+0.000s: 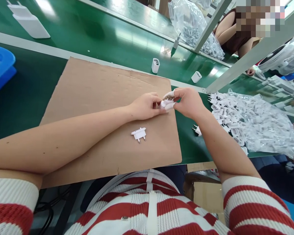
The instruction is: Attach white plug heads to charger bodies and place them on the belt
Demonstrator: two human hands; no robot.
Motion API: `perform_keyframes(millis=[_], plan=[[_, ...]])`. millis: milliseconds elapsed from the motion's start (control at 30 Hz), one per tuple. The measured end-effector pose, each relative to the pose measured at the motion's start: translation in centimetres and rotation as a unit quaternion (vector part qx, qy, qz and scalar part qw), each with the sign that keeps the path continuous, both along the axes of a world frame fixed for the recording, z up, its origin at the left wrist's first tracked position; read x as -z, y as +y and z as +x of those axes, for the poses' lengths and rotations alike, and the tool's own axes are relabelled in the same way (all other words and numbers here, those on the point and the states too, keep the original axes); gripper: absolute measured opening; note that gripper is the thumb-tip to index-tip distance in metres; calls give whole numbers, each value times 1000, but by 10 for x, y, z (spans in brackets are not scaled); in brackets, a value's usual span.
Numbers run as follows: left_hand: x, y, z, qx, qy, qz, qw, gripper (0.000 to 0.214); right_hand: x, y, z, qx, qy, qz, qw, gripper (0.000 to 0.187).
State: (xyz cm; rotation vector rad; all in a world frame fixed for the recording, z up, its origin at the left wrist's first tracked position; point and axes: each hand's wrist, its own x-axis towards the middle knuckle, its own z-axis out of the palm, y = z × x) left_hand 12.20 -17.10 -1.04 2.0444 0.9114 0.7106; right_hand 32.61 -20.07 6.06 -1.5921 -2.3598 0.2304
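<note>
Above the right part of a brown cardboard sheet (98, 88), my two hands meet around a small white plug charger (163, 104). My left hand (147, 106) pinches it from the left, most of it hidden by the fingers. From the right, the covered fingertips of my right hand (189, 101) close on the charger's plug end; whether this end is a separate piece I cannot tell. On the cardboard below my hands lies a white two-pin plug piece (139, 133), pins toward me. Another plug piece (197, 130) rests on the green table near my right forearm.
Heaped plug pieces (220, 109) spill beside a clear plastic bag (267, 125) at right. Beyond the cardboard stand white charger housings (155, 65) (196, 77) and chargers (26, 21) (176, 41). A blue bin (1, 67) is at left. Co-workers sit across and to the right.
</note>
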Motion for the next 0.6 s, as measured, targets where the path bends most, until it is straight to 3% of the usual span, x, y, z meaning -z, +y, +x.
perform_keyframes(millis=[100,200,400,500,533,600], plan=[[2,0,1,-13,-5,10,1000,28,-5,0,-10,39,-41,10,998,42],[5,1,2,-30,-8,22,999,29,-2,-2,-17,30,-64,57,996,41],[3,-1,7,-35,-6,32,999,36,9,-5,-11,45,8,27,999,44],[-4,7,-2,-42,-9,-4,999,33,6,-28,13,45,54,-11,997,69],[-7,13,-9,-68,-13,-19,997,33,7,-42,25,48,52,-5,998,78],[-13,34,-28,-158,-21,-32,987,33,15,-76,58,99,-8,35,994,79]])
